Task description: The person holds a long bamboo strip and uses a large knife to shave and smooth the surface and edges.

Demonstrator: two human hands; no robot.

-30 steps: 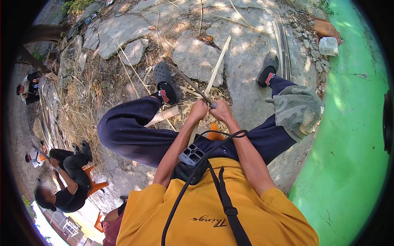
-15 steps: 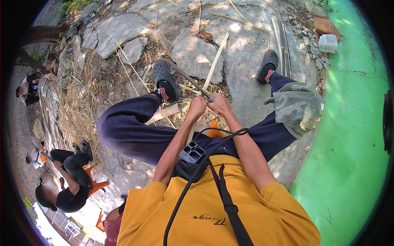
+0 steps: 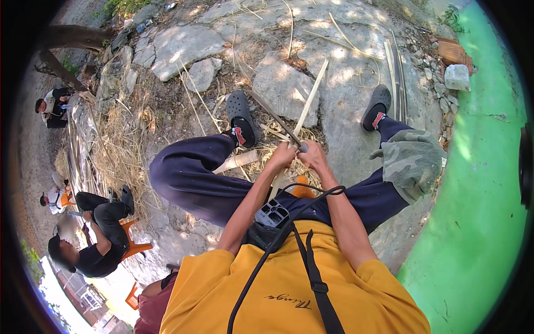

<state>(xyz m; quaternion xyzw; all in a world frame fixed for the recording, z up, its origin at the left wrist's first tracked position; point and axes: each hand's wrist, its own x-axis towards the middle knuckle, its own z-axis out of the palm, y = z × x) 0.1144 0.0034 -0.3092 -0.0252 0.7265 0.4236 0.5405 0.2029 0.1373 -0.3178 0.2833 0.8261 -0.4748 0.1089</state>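
Note:
Between my knees, both hands are close together. My left hand is closed around a pale, flat bamboo strip, which slants from the far right down towards my lap. Beside it, my right hand grips the near end of a long, dark knife. Its blade points away to the left and crosses the strip just beyond my fingers. My fingers hide most of the handle and part of the strip. A thicker bamboo piece lies by my left leg, over loose shavings.
More strips lie on the cracked stone ground. Dry fibres and a bundle of long strips are heaped at the left. A person sits nearby on an orange stool. A green surface and a pale block are at the right.
The whole view has shifted, so everything appears further right and lower. The knife's blade stands slightly steeper against the strip. Both hands keep their hold.

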